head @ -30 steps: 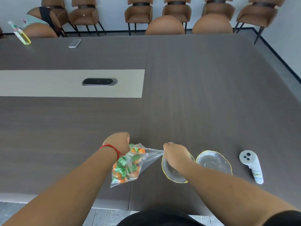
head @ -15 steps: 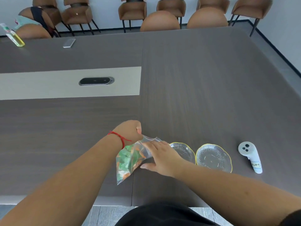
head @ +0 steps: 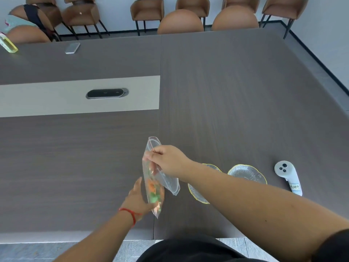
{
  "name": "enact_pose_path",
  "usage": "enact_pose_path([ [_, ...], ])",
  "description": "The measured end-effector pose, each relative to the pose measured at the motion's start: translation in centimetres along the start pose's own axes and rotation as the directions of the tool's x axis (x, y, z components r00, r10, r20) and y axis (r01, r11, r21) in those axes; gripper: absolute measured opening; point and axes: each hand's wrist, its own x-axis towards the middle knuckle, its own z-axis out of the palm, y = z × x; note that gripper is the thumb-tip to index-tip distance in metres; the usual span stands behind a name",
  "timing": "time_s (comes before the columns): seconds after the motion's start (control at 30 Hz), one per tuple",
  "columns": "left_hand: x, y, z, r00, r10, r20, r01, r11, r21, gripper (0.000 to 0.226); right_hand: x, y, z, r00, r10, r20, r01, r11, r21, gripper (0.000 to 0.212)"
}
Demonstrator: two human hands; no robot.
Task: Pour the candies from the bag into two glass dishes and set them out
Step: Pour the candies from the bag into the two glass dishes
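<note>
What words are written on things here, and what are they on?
"Hoog" or "Hoo9", handwritten, last character unclear: on the sticker on the white controller.
Label of the bottle at the far left: too blurred to read.
Candy bag: no writing visible.

Orange/green candies (head: 154, 191), gold-rimmed clear dishes (head: 247, 173).

table (head: 226, 91) | white controller (head: 287, 176) near right | phone (head: 72, 48), bottle (head: 8, 45) far left | chairs (head: 147, 12) behind
</note>
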Motion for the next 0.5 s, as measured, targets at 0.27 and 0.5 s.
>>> enact_pose_path([
  [0.27,1.1,-0.7,3.9,0.937,-0.115,0.329,0.32,0.659,-0.681,0.056,0.2,-2.0,-0.5,0.999,0.035,-0.017,-0.031,0.976,0.216,0.028],
  [0.5,2.2,0.4,3.4,0.988,-0.107,-0.113,0.023,0.818,-0.575,0.027,0.1,-2.5,-2.7,0.985,0.066,-0.159,-0.017,0.956,0.293,0.029],
])
